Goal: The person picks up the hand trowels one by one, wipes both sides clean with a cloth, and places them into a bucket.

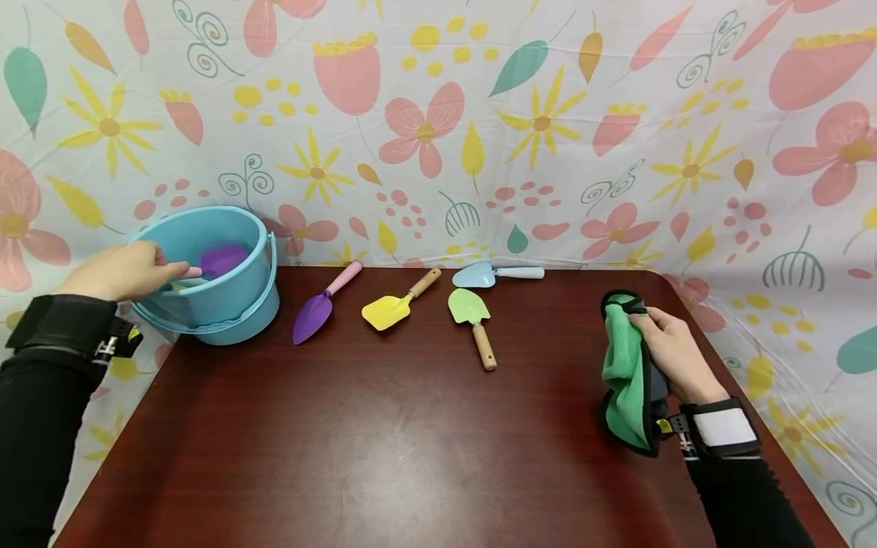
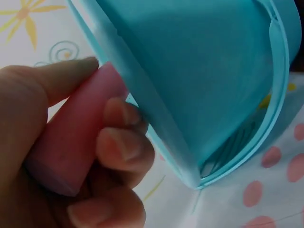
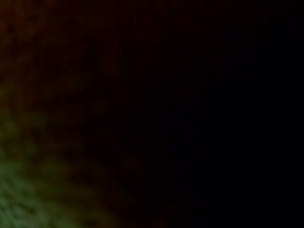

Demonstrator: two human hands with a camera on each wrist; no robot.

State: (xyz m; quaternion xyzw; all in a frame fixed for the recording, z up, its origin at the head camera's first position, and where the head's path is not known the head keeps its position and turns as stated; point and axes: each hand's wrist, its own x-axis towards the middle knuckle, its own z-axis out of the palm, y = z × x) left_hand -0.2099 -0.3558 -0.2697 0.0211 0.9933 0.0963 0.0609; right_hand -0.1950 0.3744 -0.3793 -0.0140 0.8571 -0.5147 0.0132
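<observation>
My left hand [image 1: 126,270] grips the pink handle [image 2: 78,142] of a purple toy tool [image 1: 222,260] whose head is inside the blue bucket [image 1: 243,301] at the table's back left. The handle lies over the bucket's rim [image 2: 142,111]. My right hand [image 1: 674,350] holds a bunched green cloth [image 1: 623,377] with a dark border at the table's right side. The right wrist view is almost black, with a green blur of cloth [image 3: 19,199] at its lower left.
Several toy garden tools lie at the back of the dark wooden table [image 1: 384,449]: a purple trowel [image 1: 318,308], a yellow shovel [image 1: 393,306], a green shovel [image 1: 471,320] and a light blue trowel [image 1: 489,274]. A flowered cloth [image 1: 479,129] covers the backdrop.
</observation>
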